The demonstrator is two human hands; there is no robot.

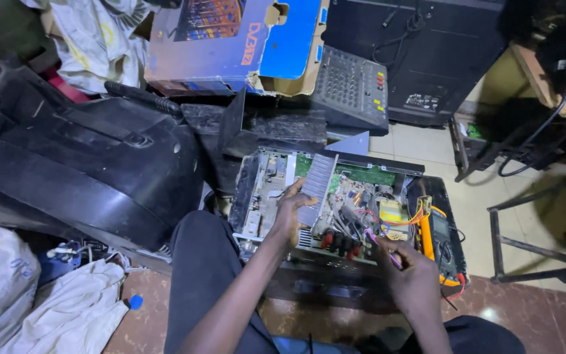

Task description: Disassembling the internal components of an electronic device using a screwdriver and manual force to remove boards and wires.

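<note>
- The amplifier (335, 196) sits opened on the floor in front of the person, its lid off, with a green board at the back, a yellow part and tangled red and orange wires on the right.
- A ribbed grey heatsink (316, 187) stands upright across its middle.
- The left hand (289, 213) rests on the heatsink's lower edge, fingers curled around it.
- The right hand (411, 272) hovers at the amplifier's front right corner, fingers pinched shut on a thin pink tool (382, 249) whose tip points into the wiring.
- One yellow multimeter (437, 229) lies just beside the amplifier's right side.
- Behind stand one grey mixer (352, 88) and one blue-and-orange box (237, 42).
- One large black casing (93, 170) lies on the left, with two sacks (8, 288) below it.
</note>
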